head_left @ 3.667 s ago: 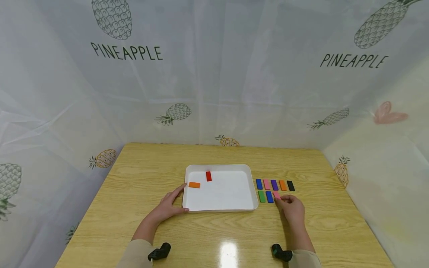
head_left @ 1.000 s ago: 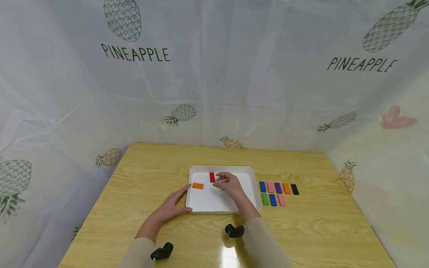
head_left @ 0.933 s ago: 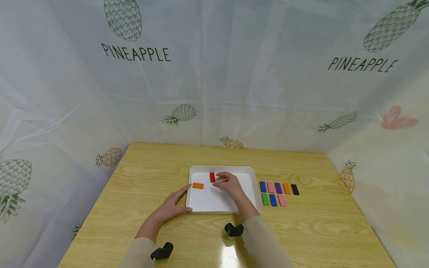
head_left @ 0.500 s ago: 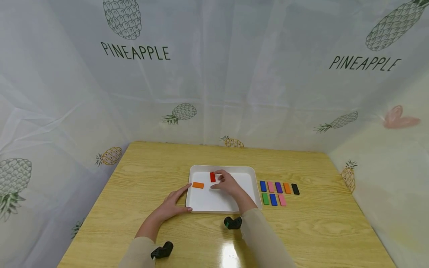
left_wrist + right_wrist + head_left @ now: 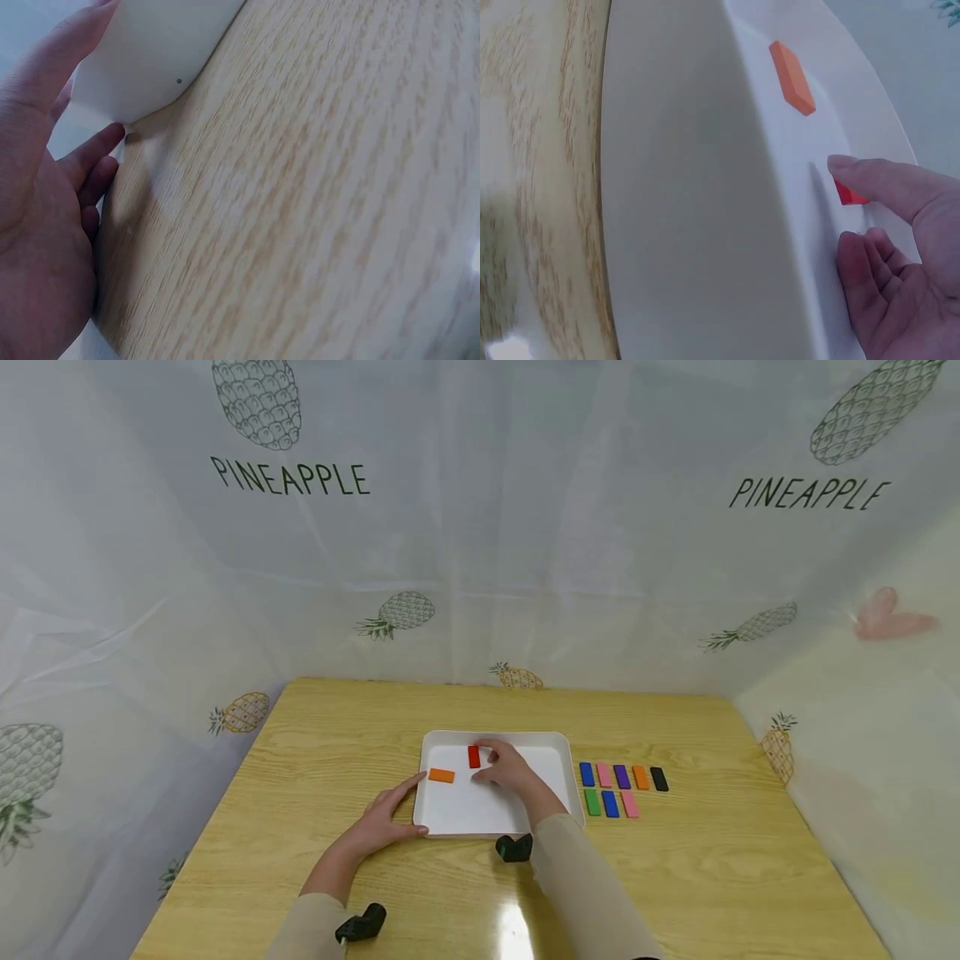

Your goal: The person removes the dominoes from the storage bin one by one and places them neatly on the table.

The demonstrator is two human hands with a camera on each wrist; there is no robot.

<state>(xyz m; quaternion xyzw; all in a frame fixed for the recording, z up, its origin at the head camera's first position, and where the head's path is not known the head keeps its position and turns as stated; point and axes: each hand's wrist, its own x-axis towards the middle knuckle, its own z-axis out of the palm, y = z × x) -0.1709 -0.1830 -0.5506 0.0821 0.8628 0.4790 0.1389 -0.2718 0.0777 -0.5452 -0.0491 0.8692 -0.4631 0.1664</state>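
A shallow white tray (image 5: 468,812) sits on the table. My left hand (image 5: 378,825) rests at its left end, straight fingers at the left rim and thumb at the front corner. The left wrist view shows that hand (image 5: 45,217) against the tray wall. My right hand (image 5: 510,768) reaches over the tray, index fingertip right at the upper edge of a flat red block (image 5: 474,757). Its thumb is apart, lower in the tray, and nothing is held. In the right wrist view the thumb overlaps the red block (image 5: 849,193). A flat orange block (image 5: 442,775) lies left of it.
Right of the tray, two rows of flat blocks lie on the table: blue (image 5: 587,774), pink, purple, orange and black (image 5: 659,779) behind, and green (image 5: 592,802), blue and pink (image 5: 629,804) in front. A printed curtain (image 5: 480,527) hangs behind.
My right hand has gone from the front pink block, which now lies in its row, left to the tray. In the last second its index fingertip has closed toward the red block. My left hand stays.
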